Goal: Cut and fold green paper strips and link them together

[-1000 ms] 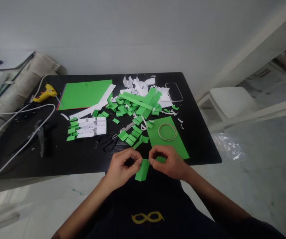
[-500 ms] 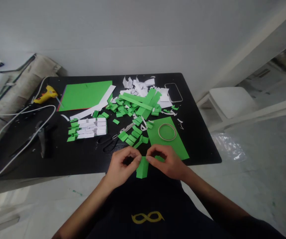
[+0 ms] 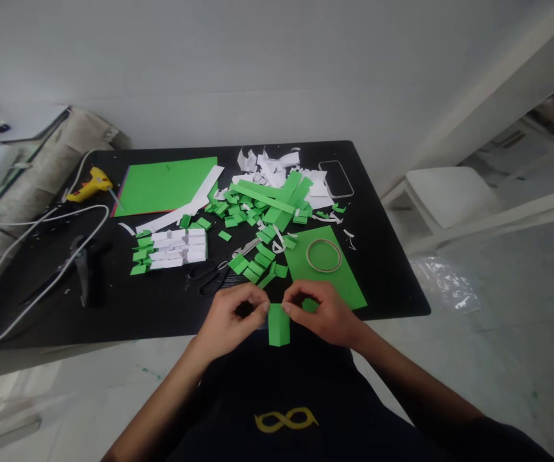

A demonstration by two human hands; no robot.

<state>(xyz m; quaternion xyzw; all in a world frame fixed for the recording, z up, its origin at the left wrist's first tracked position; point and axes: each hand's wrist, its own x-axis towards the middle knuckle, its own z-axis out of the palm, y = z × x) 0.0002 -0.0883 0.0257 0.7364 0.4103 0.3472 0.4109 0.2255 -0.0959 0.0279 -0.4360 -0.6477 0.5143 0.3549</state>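
Between my hands, just off the table's front edge, hangs a small piece of green paper with a lengthwise crease. My left hand pinches its upper left corner between thumb and forefinger. At the upper right corner, my right hand pinches it in the same way. Beyond the hands lie several folded green paper pieces and black-handled scissors. A green sheet with a roll of tape on it is partly under my right hand.
Farther back are a heap of green and white paper scraps, a phone and a large green sheet. Joined white and green folded pieces lie left of centre. A yellow glue gun, its white cable and a black tool are leftward.
The green paper has shifted slightly right and turned a little, hanging straighter. My left hand has moved a touch leftward; both hands keep their pinch.
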